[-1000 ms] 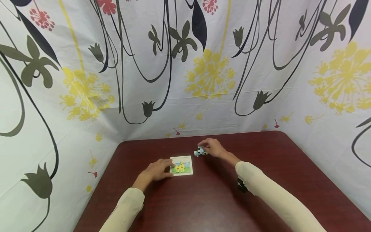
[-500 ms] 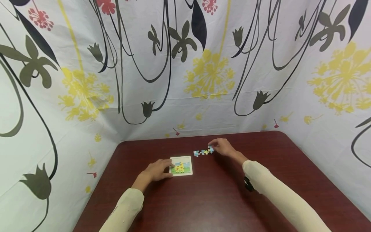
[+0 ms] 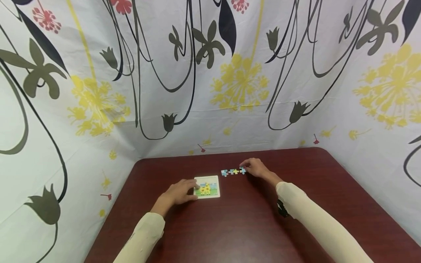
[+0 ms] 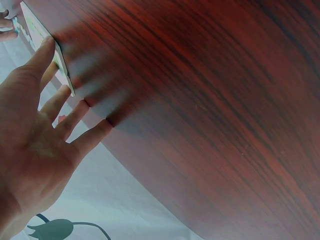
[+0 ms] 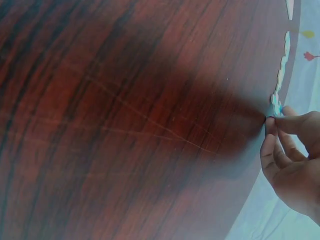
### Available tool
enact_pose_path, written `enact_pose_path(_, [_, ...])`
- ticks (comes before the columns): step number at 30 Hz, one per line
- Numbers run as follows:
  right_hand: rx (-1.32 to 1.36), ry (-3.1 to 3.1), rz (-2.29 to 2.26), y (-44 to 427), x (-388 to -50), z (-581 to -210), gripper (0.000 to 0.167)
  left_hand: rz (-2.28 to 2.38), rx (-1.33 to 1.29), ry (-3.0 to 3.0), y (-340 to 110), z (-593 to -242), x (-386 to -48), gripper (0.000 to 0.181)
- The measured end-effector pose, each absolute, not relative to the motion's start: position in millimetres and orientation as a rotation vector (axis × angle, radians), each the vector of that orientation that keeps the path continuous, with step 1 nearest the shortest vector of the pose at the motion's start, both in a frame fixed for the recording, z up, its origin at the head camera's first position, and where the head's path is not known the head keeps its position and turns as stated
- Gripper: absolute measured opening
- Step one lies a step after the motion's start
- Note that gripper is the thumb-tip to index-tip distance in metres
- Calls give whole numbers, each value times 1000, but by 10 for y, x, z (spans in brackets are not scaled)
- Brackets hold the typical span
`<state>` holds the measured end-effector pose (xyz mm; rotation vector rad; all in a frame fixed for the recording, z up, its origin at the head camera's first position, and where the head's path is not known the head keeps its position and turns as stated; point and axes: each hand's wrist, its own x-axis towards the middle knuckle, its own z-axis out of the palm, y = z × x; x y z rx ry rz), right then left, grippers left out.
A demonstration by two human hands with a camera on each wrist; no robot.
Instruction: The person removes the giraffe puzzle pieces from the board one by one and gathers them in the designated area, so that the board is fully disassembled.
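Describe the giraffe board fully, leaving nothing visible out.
The giraffe board is flat and nearly square, edged in white; its material is unclear. A yellow giraffe with darker spots shows against green, with blue and white higher up. It lies on the dark red table, the left hand touching its left side.

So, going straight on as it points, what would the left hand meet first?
Likely the giraffe puzzle: the left hand overlaps its left edge in the head view, though exact contact is unclear.
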<state>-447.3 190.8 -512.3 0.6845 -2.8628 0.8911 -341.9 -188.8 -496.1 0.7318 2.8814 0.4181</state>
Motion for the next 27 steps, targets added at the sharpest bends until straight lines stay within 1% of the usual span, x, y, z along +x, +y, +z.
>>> enact_pose_path(11, [684,-2878,905,1897,-4429,-5107,23,425,739,2884,-1893,-4979,-3430,44])
enact_pose_path(18, [750,-2835,923,1864,-4376,-5094,22,411,739,2886,-1895,-4975,-3428,45])
enact_pose_path(27, [813,-2815,932,1710,-4271,-5065,21,417,746,2890,-1882,-4954,-3402,45])
